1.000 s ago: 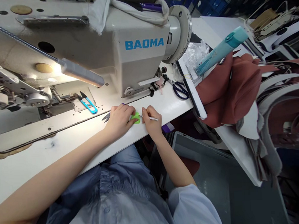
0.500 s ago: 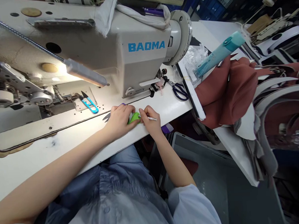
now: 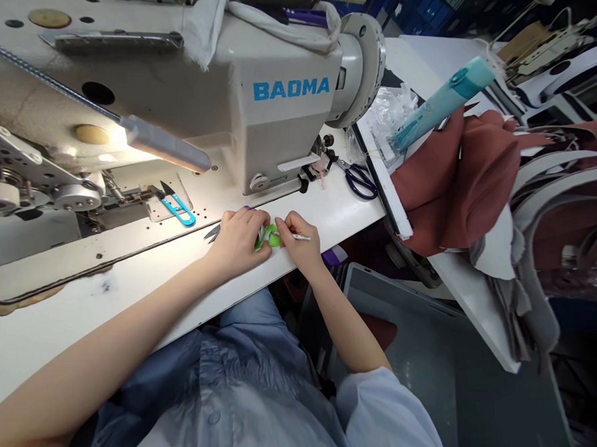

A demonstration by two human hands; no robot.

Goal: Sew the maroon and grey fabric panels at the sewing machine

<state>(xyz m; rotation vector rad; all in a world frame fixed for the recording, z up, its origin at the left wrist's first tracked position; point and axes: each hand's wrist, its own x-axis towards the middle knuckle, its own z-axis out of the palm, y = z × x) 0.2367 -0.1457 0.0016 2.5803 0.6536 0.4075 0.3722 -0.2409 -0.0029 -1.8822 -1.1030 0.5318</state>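
My left hand [image 3: 238, 241] is closed at the front edge of the white table, its thumb and fingers around a small bright green piece [image 3: 270, 235]. Dark pointed blades [image 3: 212, 233] stick out to the left from under that hand; the rest of the tool is hidden. Close beside it, my right hand [image 3: 302, 242] pinches a thin white patterned stick [image 3: 300, 237], like a pen, with its inner end at the green piece. Blue thread snips [image 3: 180, 208] lie on the sewing machine bed behind my left hand.
A BAOMA sewing machine [image 3: 284, 141] stands across the table. To the right lie dark-handled scissors [image 3: 360, 181], a teal case [image 3: 445, 102], clear plastic wrap [image 3: 390, 115] and reddish-brown material [image 3: 456, 182]. A grey bin [image 3: 412, 294] stands below the table edge.
Around the green piece, my left thumb has drawn back slightly and my right fingertips have shifted a little, exposing more of its pale markings. The view has tilted slightly.
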